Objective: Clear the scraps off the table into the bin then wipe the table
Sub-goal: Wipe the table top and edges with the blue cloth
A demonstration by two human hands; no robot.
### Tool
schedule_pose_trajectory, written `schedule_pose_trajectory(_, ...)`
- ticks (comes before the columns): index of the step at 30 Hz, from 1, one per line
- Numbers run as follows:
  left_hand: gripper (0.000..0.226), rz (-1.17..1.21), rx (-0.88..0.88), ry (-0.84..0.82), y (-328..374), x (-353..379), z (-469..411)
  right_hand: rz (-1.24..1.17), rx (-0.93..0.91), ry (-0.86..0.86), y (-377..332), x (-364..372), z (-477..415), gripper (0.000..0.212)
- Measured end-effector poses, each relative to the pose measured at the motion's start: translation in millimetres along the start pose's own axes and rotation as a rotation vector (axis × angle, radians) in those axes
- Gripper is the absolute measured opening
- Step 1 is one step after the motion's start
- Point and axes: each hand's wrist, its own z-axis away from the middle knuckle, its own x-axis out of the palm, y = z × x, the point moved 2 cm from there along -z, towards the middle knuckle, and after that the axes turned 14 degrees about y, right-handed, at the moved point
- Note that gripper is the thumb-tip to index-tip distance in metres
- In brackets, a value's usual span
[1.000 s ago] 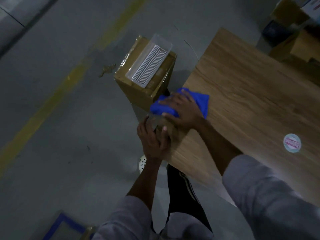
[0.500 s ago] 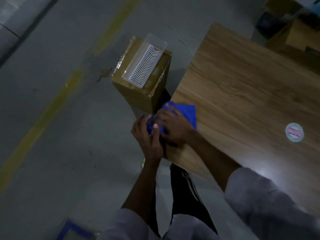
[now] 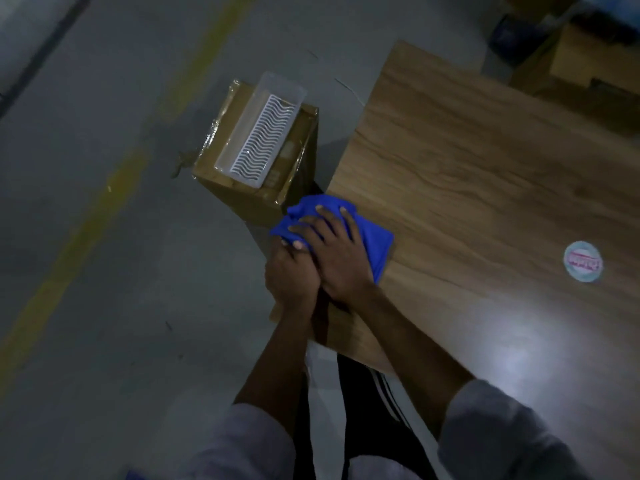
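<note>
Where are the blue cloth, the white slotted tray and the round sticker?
blue cloth [image 3: 377, 245], head view, its uncovered right part
white slotted tray [image 3: 266, 135], head view, middle of its grille
round sticker [image 3: 583, 261], head view, its centre

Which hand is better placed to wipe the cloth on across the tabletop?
Right. The right hand lies spread flat on the blue cloth on the wooden table; the left hand sits at the table's edge, off the top.
</note>
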Motion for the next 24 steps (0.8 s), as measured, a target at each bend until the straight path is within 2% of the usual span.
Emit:
schedule_pose_trajectory(5,0.031,-0.041,0.116,0.02,0,16,-6,-0.006,-0.071,-0.004,64,-5,-58,0.051)
schedule_pose_trajectory(9,0.027,-0.055,0.223,0.055,1,14,5,-0.018,0.063,0.044,134,-11,-122,0.049)
schedule_pose_trajectory(11,0.022,0.085,0.183,0.106,-3,11,3,-0.087,0.18,0.176,144,-28,-148,0.039)
schedule_pose_trajectory(13,0.015,0.35,0.048,0.208,-6,3,-8,-0.137,0.274,0.393,130,-48,-157,0.032)
schedule_pose_trajectory(15,0.017,0.481,-0.084,0.361,-12,-11,-19,-0.22,0.189,0.502,85,-65,-131,0.031)
schedule_pose_trajectory(16,0.019,0.509,-0.103,0.418,-14,-22,-21,-0.247,0.089,0.461,54,-66,-105,0.034)
schedule_pose_trajectory(17,0.02,0.528,-0.096,0.456,-16,-32,-22,-0.26,-0.008,0.347,23,-60,-72,0.04)
schedule_pose_trajectory(20,0.026,0.464,0.005,0.486,-23,-55,-14,-0.16,-0.307,-0.122,-41,-28,29,0.059)
schedule_pose_trajectory(22,0.024,0.355,0.065,0.471,-34,-55,-5,-0.115,-0.411,-0.213,-31,-5,47,0.064)
schedule_pose_trajectory(24,0.02,0.295,0.091,0.453,-40,-50,5,-0.098,-0.368,-0.186,-1,3,18,0.057)
